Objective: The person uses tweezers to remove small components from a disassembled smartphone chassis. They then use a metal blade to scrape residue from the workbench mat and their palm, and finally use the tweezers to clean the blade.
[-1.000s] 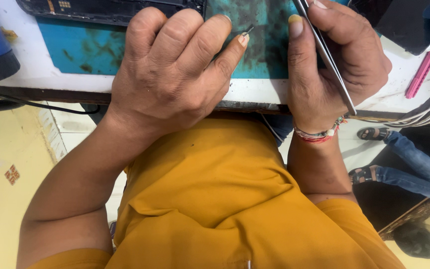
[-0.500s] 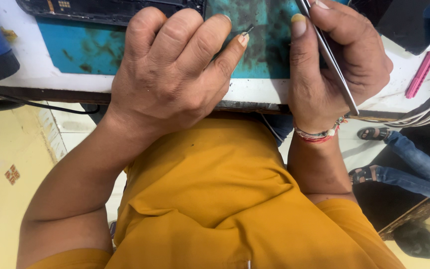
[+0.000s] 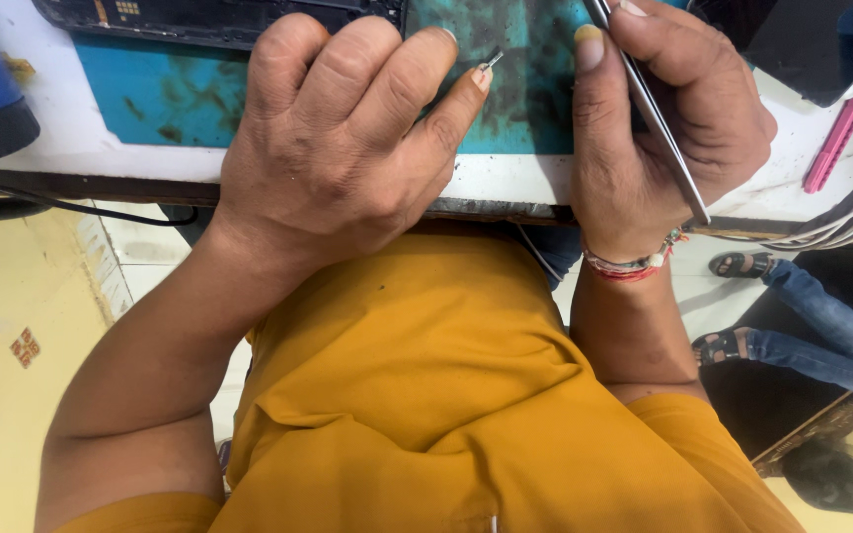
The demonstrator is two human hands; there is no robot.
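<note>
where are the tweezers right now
In the head view the metal tweezers are on the right side, held in the right hand, slanting over the teal mat near the white bench edge.

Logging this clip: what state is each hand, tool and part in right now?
Left hand: curled, pinching a tiny metal part at its fingertips.
Right hand: closed around slim metal tweezers.
Dark opened phone body: lying flat at the mat's far edge.
Stained teal work mat: flat on the bench.

A repair workbench: stained teal work mat, opened phone, metal tweezers.
</note>
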